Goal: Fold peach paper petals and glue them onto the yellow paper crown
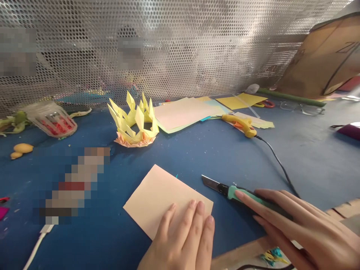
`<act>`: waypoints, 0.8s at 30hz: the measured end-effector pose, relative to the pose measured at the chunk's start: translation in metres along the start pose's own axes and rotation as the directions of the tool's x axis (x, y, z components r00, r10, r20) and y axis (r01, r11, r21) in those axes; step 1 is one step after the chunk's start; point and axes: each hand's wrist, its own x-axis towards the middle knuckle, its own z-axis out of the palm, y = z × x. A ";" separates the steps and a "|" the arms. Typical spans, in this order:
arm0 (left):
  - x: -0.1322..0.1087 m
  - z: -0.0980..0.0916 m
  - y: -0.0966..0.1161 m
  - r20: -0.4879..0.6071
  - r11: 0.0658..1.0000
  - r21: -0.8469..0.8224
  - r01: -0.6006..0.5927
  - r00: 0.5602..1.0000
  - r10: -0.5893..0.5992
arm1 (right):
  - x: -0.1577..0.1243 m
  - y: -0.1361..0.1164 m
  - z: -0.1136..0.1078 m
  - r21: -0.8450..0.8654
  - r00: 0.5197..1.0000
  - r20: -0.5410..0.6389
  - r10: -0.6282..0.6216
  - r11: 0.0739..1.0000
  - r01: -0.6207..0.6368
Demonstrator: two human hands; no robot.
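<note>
A square of pale peach paper (157, 195) lies on the blue tabletop near the front. My left hand (182, 236) rests flat on its lower right part, fingers stretched out and covering that area. To the right, my right hand (303, 228) holds a utility knife (253, 198) by its green and black handle, index finger along the top. The knife's bare blade points up and left, apart from the paper. Behind the paper stands a folded paper crown (136, 122), yellow with a peach base.
Stacked paper sheets (188, 112) lie behind, beside a yellow glue gun (240, 125) with a black cord. At left are a clear plastic cup (53, 120) with red pieces and a blurred-out object on a white cable (36, 243). Perforated metal mesh (180, 45) closes the back.
</note>
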 end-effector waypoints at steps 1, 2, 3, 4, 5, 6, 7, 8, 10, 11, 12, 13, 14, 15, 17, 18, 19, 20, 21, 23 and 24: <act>0.000 -0.001 -0.003 -0.012 0.999 -0.036 -0.001 1.000 0.001 | 0.000 0.001 0.002 0.001 1.000 -0.005 0.001 1.000 -0.001; 0.000 -0.003 -0.006 -0.011 0.997 -0.073 -0.005 1.000 0.004 | 0.000 0.001 0.003 0.000 1.000 -0.008 -0.001 1.000 0.001; 0.001 -0.006 -0.009 0.000 0.994 -0.113 -0.006 1.000 0.006 | 0.000 0.002 0.004 0.000 1.000 -0.007 -0.003 1.000 0.003; 0.001 -0.009 -0.013 0.020 0.987 -0.158 -0.004 1.000 0.007 | -0.001 0.002 0.005 -0.002 1.000 -0.008 -0.006 1.000 0.006; 0.002 -0.012 -0.016 0.049 0.977 -0.214 0.006 0.999 0.005 | -0.001 0.002 0.005 -0.003 1.000 -0.014 -0.012 1.000 0.012; 0.004 -0.017 -0.020 0.081 0.960 -0.280 0.010 0.997 0.013 | -0.001 0.003 0.005 -0.005 1.000 -0.015 -0.015 1.000 0.015; 0.007 -0.022 -0.024 0.108 0.935 -0.350 0.058 0.994 -0.021 | -0.001 0.002 0.005 -0.003 1.000 -0.018 -0.021 1.000 0.021; 0.011 -0.028 -0.029 0.153 0.892 -0.442 0.094 0.988 -0.029 | 0.000 0.002 0.005 0.001 1.000 -0.016 -0.023 1.000 0.023; 0.022 -0.039 -0.042 0.259 0.791 -0.555 0.258 0.957 -0.131 | 0.001 0.000 0.005 0.013 1.000 -0.014 -0.017 1.000 0.017; 0.028 -0.044 -0.049 0.320 0.745 -0.579 0.332 0.933 -0.166 | 0.001 -0.001 0.005 0.020 1.000 -0.011 -0.008 1.000 0.008; 0.035 -0.050 -0.056 0.363 0.705 -0.602 0.375 0.915 -0.176 | 0.002 -0.001 0.005 0.025 1.000 -0.009 0.000 1.000 0.001; 0.041 -0.054 -0.064 0.408 0.671 -0.605 0.428 0.891 -0.201 | 0.002 -0.002 0.005 0.031 1.000 -0.012 0.001 1.000 0.000; 0.046 -0.059 -0.071 0.416 0.648 -0.611 0.455 0.881 -0.226 | 0.003 -0.002 0.004 0.037 1.000 -0.011 0.002 0.999 -0.001; 0.051 -0.063 -0.078 0.402 0.628 -0.621 0.469 0.878 -0.259 | 0.003 -0.001 0.003 0.044 1.000 -0.017 0.002 0.999 -0.002; 0.056 -0.070 -0.090 0.393 0.625 -0.621 0.473 0.878 -0.274 | 0.001 0.002 0.000 0.070 0.999 -0.033 0.025 0.997 -0.023; 0.058 -0.073 -0.095 0.373 0.627 -0.632 0.455 0.888 -0.270 | 0.000 0.004 -0.002 0.088 0.997 -0.047 0.055 0.995 -0.050; 0.059 -0.076 -0.100 0.338 0.641 -0.645 0.416 0.908 -0.249 | -0.001 0.007 -0.004 0.112 0.994 -0.052 0.093 0.990 -0.087; 0.060 -0.079 -0.105 0.297 0.664 -0.658 0.356 0.932 -0.206 | -0.002 0.009 -0.007 0.137 0.989 -0.050 0.142 0.981 -0.134; 0.061 -0.082 -0.110 0.240 0.695 -0.662 0.281 0.958 -0.158 | -0.004 0.012 -0.009 0.162 0.979 -0.041 0.201 0.968 -0.192; 0.062 -0.085 -0.121 0.156 0.758 -0.641 0.121 0.987 -0.026 | -0.005 0.017 -0.012 0.217 0.941 0.010 0.337 0.918 -0.331; 0.063 -0.085 -0.127 0.148 0.782 -0.619 0.075 0.989 0.022 | -0.005 0.020 -0.013 0.252 0.917 0.050 0.396 0.883 -0.395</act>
